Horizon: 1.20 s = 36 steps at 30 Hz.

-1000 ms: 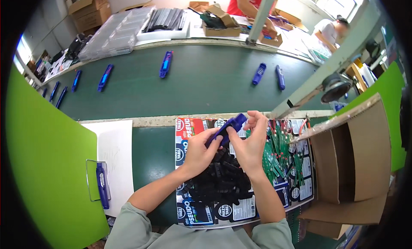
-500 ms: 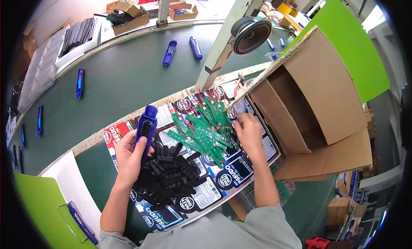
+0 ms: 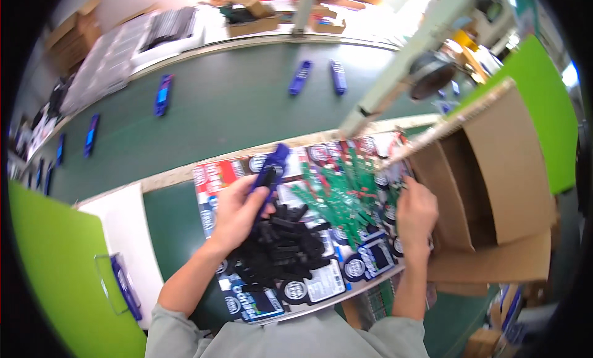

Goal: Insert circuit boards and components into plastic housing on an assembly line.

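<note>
My left hand (image 3: pixel 238 213) grips a long blue plastic casing (image 3: pixel 267 176) and holds it up over a heap of small black parts (image 3: pixel 281 247). My right hand (image 3: pixel 417 213) rests with its fingers down on the right end of a spread of green circuit boards (image 3: pixel 343 197); whether it grasps one I cannot tell. Both heaps lie on a printed cardboard sheet (image 3: pixel 321 284) in front of me.
An open brown carton (image 3: pixel 494 172) stands at the right. Beyond a wooden edge runs a dark green conveyor belt (image 3: pixel 235 105) carrying several blue casings (image 3: pixel 301 77). A green board (image 3: pixel 49 265) with a blue pen and white paper (image 3: pixel 126 234) lies at the left. Boxes and trays stand at the back.
My hands have come apart: the right hand let go of the blue casing and went right to the green circuit boards. The left hand keeps the casing. The view has swung right.
</note>
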Available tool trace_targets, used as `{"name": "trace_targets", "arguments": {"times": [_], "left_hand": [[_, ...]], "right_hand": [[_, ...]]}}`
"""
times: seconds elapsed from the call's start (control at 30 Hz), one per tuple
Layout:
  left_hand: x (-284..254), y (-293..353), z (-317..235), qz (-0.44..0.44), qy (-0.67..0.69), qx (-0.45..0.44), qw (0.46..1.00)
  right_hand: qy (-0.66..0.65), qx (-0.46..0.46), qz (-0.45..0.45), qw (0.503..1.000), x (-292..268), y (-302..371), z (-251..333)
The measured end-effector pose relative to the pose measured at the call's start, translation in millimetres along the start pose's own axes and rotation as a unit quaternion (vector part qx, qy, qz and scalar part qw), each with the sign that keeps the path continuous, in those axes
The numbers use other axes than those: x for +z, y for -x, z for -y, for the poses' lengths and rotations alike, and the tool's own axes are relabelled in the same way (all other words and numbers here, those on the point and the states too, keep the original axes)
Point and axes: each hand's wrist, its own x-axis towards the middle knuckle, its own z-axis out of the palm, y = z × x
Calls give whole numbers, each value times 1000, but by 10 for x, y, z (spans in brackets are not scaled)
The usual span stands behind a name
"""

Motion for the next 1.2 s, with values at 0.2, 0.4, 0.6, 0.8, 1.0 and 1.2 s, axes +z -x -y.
{"name": "trace_targets", "arguments": {"times": [0.2,0.4,0.6,0.8,1.0,1.2], "left_hand": [[27,-8,-40,45,112,-25,992],[14,53,-97,42,188,-53,980],[9,60,-71,33,139,-10,990],[-50,58,6,44,130,4,991],[22,57,-51,65,139,-7,988],[10,52,-62,60,159,-8,985]], "right_hand": [[-452,138,5,881,-364,-117,755],[-670,153,73,723,-101,-337,1452],[-647,78,39,758,47,-432,1740],[-652,85,59,752,77,-454,1803],[-675,122,107,719,46,-482,1690],[-550,14,73,832,58,-542,1681]]}}
